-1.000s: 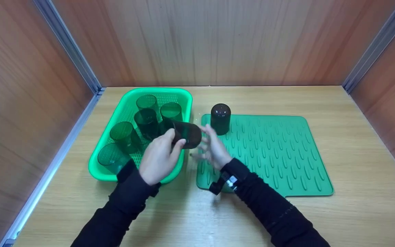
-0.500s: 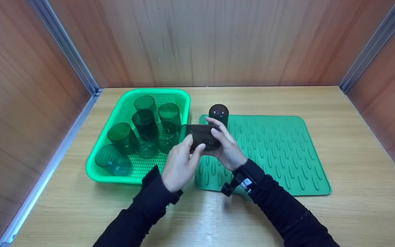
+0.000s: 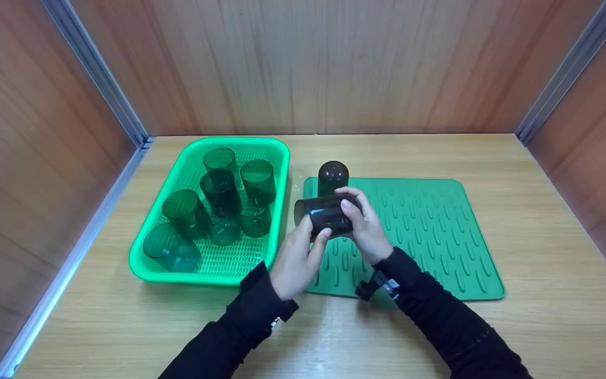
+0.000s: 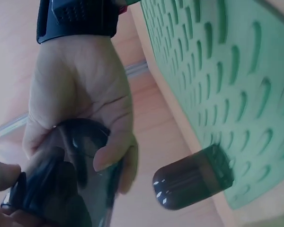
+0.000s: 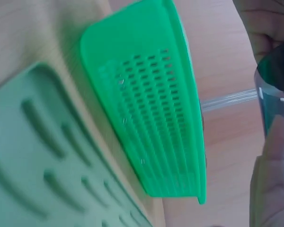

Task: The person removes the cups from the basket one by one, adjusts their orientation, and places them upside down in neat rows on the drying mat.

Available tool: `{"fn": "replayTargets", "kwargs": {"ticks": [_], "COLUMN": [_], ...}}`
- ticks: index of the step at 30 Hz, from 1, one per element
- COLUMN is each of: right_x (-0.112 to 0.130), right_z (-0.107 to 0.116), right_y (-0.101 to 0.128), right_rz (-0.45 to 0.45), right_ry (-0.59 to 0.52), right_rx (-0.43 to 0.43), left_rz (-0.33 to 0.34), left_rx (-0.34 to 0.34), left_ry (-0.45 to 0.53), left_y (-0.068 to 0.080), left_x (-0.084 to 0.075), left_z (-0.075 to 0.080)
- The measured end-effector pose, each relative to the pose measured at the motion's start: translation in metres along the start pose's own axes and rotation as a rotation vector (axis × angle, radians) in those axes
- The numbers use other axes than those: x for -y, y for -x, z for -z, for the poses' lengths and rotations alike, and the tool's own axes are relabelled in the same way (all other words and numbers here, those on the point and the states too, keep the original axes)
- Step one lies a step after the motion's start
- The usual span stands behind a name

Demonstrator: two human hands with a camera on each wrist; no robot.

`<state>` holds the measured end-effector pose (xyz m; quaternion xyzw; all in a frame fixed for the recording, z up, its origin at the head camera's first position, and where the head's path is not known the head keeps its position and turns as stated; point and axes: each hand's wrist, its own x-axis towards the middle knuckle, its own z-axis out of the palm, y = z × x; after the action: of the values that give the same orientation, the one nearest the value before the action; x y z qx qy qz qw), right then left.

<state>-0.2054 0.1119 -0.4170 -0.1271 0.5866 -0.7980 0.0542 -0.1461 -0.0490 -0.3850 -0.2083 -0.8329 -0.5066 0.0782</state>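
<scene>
A dark cup [image 3: 328, 216] is held sideways at the left part of the green mat [image 3: 429, 237], mouth leftward; the left hand [image 3: 298, 258] pinches its mouth end, the right hand [image 3: 369, 232] curls round its base. Left, a green basket [image 3: 187, 277] contains several tilted cups [image 3: 184, 209], overlapping too much to count. An upside-down cup [image 3: 333, 176] stands at the mat's far left corner, its lower part hidden in the head view.

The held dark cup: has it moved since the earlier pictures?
Yes, rightward: in the head view, the held dark cup overlapped the green basket, but now appears beyond its right rim.
</scene>
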Motion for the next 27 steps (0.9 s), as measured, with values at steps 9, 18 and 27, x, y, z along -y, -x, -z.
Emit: {"fn": "replayTargets", "kwargs": {"ticks": [9, 18, 27], "right_x": [0.019, 0.053, 0.058], "right_z": [0.026, 0.071, 0.096], "right_y": [0.002, -0.013, -0.033], "right_rz": [0.082, 0.125, 0.155], "right_ry": [0.182, 0.496, 0.856], "right_rx": [-0.083, -0.273, -0.324], "left_rz": [-0.076, -0.120, 0.062], "left_rx": [-0.034, 0.092, 0.326], "left_ry": [-0.236, -0.423, -0.712], "left_y": [0.005, 0.015, 0.024], "left_x": [0.016, 0.038, 0.051], "left_z": [-0.012, -0.027, -0.039]}}
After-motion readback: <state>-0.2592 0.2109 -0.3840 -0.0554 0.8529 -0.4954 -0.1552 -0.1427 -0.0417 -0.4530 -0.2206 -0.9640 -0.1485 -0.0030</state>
